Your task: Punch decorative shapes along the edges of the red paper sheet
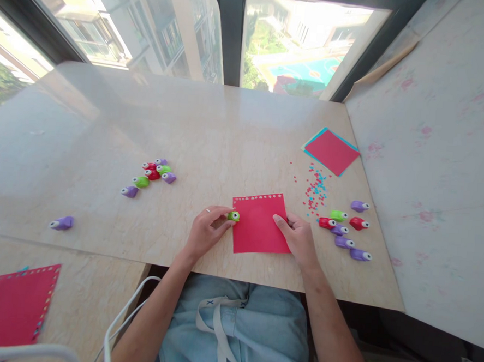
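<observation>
A red sheet of paper (259, 226) lies on the counter in front of me, with a row of small punched holes along its far edge. My left hand (210, 228) is closed on a green craft punch (234, 216), which sits at the sheet's left edge near the upper corner. With thumb on top and fingers beneath, my right hand (298, 236) grips the sheet's right edge. Whether the punch is pressed down cannot be made out.
Several coloured punches (152, 174) cluster at left, with a lone purple punch (62, 223) farther left. More punches (345, 242) lie at right, near red and blue confetti (316, 188) and stacked paper (332, 151). Another punched red sheet (13, 303) and a white cable (114, 326) are lower left.
</observation>
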A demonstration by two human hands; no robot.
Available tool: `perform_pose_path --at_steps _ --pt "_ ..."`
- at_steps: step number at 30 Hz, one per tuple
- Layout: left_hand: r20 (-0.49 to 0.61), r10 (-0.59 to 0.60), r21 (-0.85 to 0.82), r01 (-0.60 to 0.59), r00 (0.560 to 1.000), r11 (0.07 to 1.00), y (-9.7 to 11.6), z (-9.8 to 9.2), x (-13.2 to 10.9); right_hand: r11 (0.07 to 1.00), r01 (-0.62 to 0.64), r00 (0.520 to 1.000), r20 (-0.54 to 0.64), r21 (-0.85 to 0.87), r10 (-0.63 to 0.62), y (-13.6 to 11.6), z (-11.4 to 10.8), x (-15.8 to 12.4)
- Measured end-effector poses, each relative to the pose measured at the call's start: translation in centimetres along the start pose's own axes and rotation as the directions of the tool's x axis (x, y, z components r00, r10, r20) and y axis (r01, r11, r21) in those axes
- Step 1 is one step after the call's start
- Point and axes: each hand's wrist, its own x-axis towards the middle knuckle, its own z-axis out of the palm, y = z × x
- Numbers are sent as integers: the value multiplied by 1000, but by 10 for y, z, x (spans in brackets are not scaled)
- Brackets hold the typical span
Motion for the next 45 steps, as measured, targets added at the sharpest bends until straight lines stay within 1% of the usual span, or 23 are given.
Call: perform_pose_path --at_steps 8,15,19,23,27,30,32,34,36,37,39,41,42,43,45 --pt "-15 15 -2 -15 1000 1000 1 1 2 999 24 1000 -2 -34 -24 1 0 0" --pt "-18 55 23 -55 998 998 1 2 3 998 46 999 6 -39 -45 -1 0 2" --pt "-19 56 31 -56 998 998 -1 3 3 995 64 998 -3 -72 -65 -2 1 2" --pt "-11 14 15 -14 1000 1000 0 3 2 995 71 997 11 -64 -70 -1 0 3" --pt "-73 -47 -12 47 996 999 4 2 3 995 82 997 20 -58 -81 1 0 5" --pt "-107 -133 -67 127 985 990 7 -2 5 992 97 995 16 -83 -96 3 0 6" --pt "-109 -213 -78 205 971 976 10 -5 8 992 102 995 24 -80 -101 4 0 6" --pt "-71 -308 -40 305 949 951 14 -10 13 991 110 994 32 -83 -107 4 0 6" --pt "34 -405 26 404 914 914 19 -14 19 988 118 993 24 -99 -117 3 0 5" --pt "102 -454 57 450 885 891 21 -15 22 986 122 992 15 -110 -121 3 0 5" --pt "234 -555 103 547 799 831 26 -18 29 984 128 992 5 -121 -129 1 -1 4" --pt "316 -632 124 629 708 767 30 -19 35 984 131 991 9 -118 -130 0 0 4" --pt "338 -659 129 661 672 740 31 -20 38 985 130 992 14 -112 -129 0 0 4" --pt "355 -674 129 680 647 721 31 -20 40 986 129 992 19 -106 -128 0 0 4" --pt "381 -681 129 693 625 709 32 -20 44 986 129 992 24 -107 -128 1 0 4"
